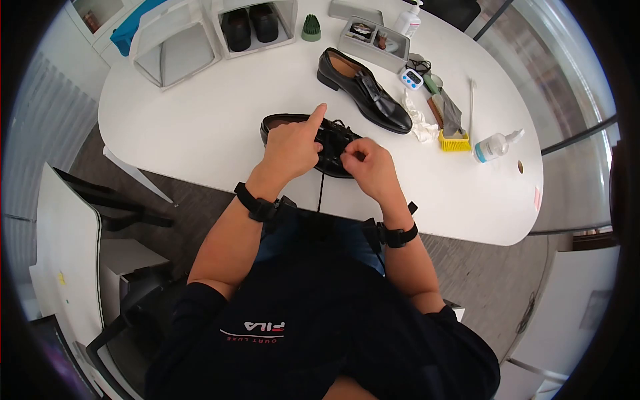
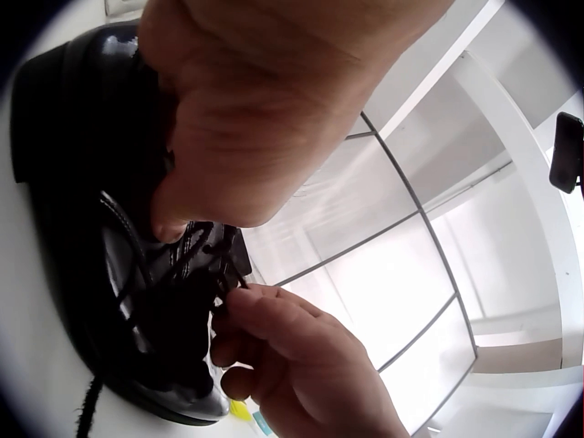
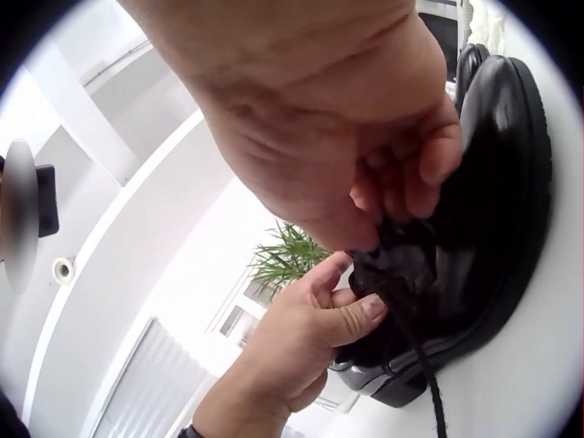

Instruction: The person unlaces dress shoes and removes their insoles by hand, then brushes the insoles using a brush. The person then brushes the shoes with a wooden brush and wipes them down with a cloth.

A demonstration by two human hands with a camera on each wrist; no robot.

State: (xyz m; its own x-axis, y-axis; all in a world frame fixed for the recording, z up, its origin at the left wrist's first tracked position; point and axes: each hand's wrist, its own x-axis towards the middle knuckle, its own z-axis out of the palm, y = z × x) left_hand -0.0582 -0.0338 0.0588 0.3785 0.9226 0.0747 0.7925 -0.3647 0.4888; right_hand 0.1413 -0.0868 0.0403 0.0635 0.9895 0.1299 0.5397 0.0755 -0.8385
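A black lace-up dress shoe point(image 2: 55, 128) lies on the white table in front of the person. My left hand point(image 1: 290, 150) grips it around the lace area, thumb down on the laces and index finger stretched out across the shoe. Closer to the toe, my right hand point(image 1: 370, 167) pinches a thin black shoelace point(image 2: 239, 272) between thumb and curled fingers. Another length of lace point(image 3: 424, 365) trails off the near side over the table. The left hand covers part of the shoe opening in the head view. A matching black shoe point(image 1: 387, 110) sits just beyond.
Two clear-fronted boxes point(image 1: 177, 57) stand at the back left, one with dark shoes point(image 1: 250, 30). Behind are a green brush point(image 1: 311, 28) and grey divided box point(image 1: 373, 48). To the right lie a timer point(image 1: 412, 80), crumpled tissue point(image 1: 421, 123), yellow brush point(image 1: 455, 142) and spray bottle point(image 1: 493, 148).
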